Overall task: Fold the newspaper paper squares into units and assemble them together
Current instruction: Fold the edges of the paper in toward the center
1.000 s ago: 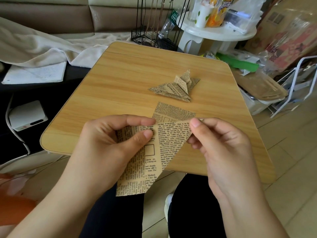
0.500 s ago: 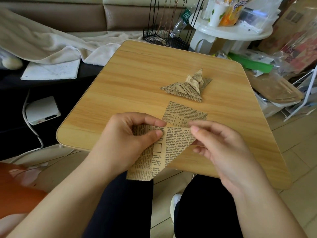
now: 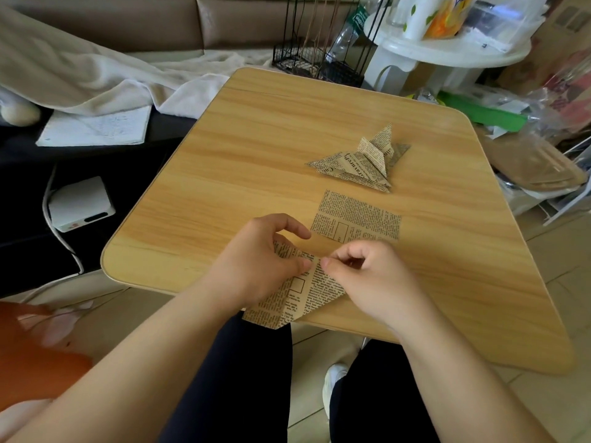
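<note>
wooden table (image 3: 256, 174); folded units (image 3: 358, 163), flat square (image 3: 358, 215)

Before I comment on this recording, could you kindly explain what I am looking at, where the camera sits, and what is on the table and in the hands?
There is no machine here: these are a person's two bare hands, filmed by a wide-angle camera worn on the head, looking forward and down. The left hand and right hand both pinch a partly folded square of tan newspaper-print paper at the near edge of the light wooden table, its lower corner hanging past the edge. Just beyond the hands lies a flat, unfolded newspaper-print square. Farther back rests a pile of finished folded triangular paper units. Sofa, blanket and clutter surround the table.
</note>
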{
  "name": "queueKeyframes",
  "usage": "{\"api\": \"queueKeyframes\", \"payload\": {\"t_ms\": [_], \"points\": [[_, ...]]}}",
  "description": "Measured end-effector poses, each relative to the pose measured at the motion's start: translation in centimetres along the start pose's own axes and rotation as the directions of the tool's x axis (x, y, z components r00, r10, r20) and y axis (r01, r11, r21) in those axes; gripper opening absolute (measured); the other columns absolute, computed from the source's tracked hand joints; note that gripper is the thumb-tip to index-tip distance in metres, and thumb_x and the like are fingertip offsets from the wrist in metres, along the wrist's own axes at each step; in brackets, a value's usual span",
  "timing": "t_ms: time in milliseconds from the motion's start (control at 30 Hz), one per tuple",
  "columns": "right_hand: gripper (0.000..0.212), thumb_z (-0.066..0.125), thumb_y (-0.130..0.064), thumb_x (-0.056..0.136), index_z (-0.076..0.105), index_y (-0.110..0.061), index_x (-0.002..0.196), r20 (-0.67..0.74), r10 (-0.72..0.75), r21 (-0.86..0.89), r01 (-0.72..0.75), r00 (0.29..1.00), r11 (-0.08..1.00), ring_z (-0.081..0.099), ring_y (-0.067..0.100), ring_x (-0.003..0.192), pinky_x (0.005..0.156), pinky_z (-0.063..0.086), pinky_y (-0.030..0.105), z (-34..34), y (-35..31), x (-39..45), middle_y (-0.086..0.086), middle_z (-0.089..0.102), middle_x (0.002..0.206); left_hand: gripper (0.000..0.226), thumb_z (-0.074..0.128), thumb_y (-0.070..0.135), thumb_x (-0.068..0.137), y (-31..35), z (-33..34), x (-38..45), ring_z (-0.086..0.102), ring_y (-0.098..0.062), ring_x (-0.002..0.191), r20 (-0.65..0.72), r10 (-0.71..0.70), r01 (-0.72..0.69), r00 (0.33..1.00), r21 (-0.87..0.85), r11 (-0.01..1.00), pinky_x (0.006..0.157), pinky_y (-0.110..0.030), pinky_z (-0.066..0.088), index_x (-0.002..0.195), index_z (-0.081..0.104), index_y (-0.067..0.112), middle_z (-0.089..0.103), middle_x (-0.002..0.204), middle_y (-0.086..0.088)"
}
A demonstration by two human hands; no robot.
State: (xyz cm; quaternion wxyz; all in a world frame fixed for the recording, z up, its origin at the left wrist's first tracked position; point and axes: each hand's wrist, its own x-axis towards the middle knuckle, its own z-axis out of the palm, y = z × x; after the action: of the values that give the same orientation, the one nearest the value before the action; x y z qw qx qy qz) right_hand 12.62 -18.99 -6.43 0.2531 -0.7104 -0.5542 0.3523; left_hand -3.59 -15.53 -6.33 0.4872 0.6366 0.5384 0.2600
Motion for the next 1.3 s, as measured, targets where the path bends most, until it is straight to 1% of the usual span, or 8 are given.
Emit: {"api": "queueKeyframes", "payload": {"t_ms": [133, 267, 433, 633, 733, 833, 1100, 1300], "points": [[0.024, 0.065, -0.031, 0.082, 0.068, -0.012, 0.068, -0.075, -0.046, -0.267, 0.025, 0.996, 0.963, 0.056, 0.013, 0.062, 0.071, 0.042, 0.026, 1.1, -0.1, 1.1, -0.005, 0.057, 0.052, 0.027, 0.074, 0.017, 0.076, 0.0, 0.7, 1.1, 0.061, -0.013, 0.070, -0.038, 0.002, 0.007, 0.999, 0.240, 0.971, 0.062, -0.027, 0.049, 0.096, 0.059, 0.029, 0.063, 0.083, 0.003], [0.019, 0.065, -0.036, 0.078, 0.067, -0.020, 0.069, -0.059, -0.031, -0.360, 0.008, 0.998, 0.933, 0.059, 0.024, 0.091, 0.092, 0.044, 0.043, 1.6, -0.4, 1.9, -0.009, 0.060, 0.063, 0.031, 0.068, 0.015, 0.079, 0.5, 1.0, 2.2, 0.057, -0.012, 0.072, 0.017, 0.014, -0.020, 1.000, 0.394, 0.919, 0.063, -0.029, 0.047, 0.102, 0.051, 0.027, 0.058, 0.085, 0.003], [0.020, 0.065, -0.040, 0.079, 0.063, -0.024, 0.067, -0.099, -0.039, -0.402, -0.004, 0.994, 0.916, 0.051, 0.021, 0.100, 0.091, 0.033, 0.038, 1.5, -0.1, 2.4, -0.011, 0.056, 0.073, 0.032, 0.063, 0.017, 0.080, 0.4, 1.1, 3.0, 0.055, -0.018, 0.074, 0.045, 0.037, -0.054, 0.998, 0.474, 0.879, 0.063, -0.030, 0.046, 0.104, 0.048, 0.029, 0.058, 0.086, 0.001], [0.024, 0.066, -0.045, 0.079, 0.051, -0.028, 0.071, -0.134, -0.054, -0.392, -0.003, 0.990, 0.920, 0.040, 0.017, 0.103, 0.095, 0.030, 0.041, 1.7, 0.7, 2.4, -0.015, 0.042, 0.084, 0.038, 0.071, 0.036, 0.076, -0.1, 0.9, 3.5, 0.041, -0.014, 0.105, 0.007, 0.011, -0.013, 1.000, 0.577, 0.817, 0.088, -0.033, 0.024, 0.107, 0.049, 0.038, 0.048, 0.099, 0.012], [0.016, 0.072, -0.029, 0.079, 0.056, -0.028, 0.082, -0.136, -0.221, -0.324, 0.167, 0.966, 0.931, 0.042, 0.016, 0.098, 0.091, 0.037, 0.043, 2.1, 1.0, 2.1, -0.019, 0.037, 0.082, 0.032, 0.074, 0.043, 0.071, -0.6, 0.4, 3.6, 0.030, -0.010, 0.103, -0.010, -0.031, 0.031, 0.999, 0.543, 0.839, 0.083, -0.031, 0.018, 0.094, 0.051, 0.041, 0.042, 0.105, 0.015], [0.011, 0.072, -0.008, 0.078, 0.068, -0.019, 0.080, -0.116, -0.447, -0.282, 0.402, 0.887, 0.871, 0.052, 0.016, 0.084, 0.077, 0.048, 0.040, 2.5, 1.8, 1.4, -0.012, 0.050, 0.081, 0.024, 0.073, 0.043, 0.072, -0.6, 0.4, 3.8, 0.028, -0.011, 0.102, 0.011, -0.032, 0.021, 0.999, 0.556, 0.831, 0.083, -0.031, 0.017, 0.083, 0.052, 0.037, 0.041, 0.104, 0.014], [0.029, 0.050, -0.020, 0.089, 0.073, -0.019, 0.107, 0.043, -0.515, -0.286, 0.505, 0.856, 0.815, 0.056, -0.001, 0.089, 0.078, 0.043, 0.012, 1.8, 4.1, -1.5, -0.010, 0.062, 0.112, 0.013, 0.070, 0.045, 0.077, -0.6, 0.5, 3.7, 0.029, -0.017, 0.114, 0.020, -0.038, 0.019, 0.999, 0.601, 0.799, 0.088, -0.033, 0.019, 0.080, 0.062, 0.036, 0.040, 0.112, 0.012], [0.041, 0.046, -0.021, 0.088, 0.063, -0.013, 0.126, 0.109, -0.609, -0.420, 0.591, 0.786, 0.688, 0.049, 0.011, 0.114, 0.094, 0.041, 0.020, 2.1, 5.3, -3.1, -0.006, 0.056, 0.121, 0.012, 0.071, 0.043, 0.077, -0.3, 0.5, 3.7, 0.030, -0.018, 0.114, 0.014, -0.049, 0.030, 0.999, 0.609, 0.792, 0.088, -0.033, 0.022, 0.082, 0.066, 0.034, 0.043, 0.116, 0.010]]}}
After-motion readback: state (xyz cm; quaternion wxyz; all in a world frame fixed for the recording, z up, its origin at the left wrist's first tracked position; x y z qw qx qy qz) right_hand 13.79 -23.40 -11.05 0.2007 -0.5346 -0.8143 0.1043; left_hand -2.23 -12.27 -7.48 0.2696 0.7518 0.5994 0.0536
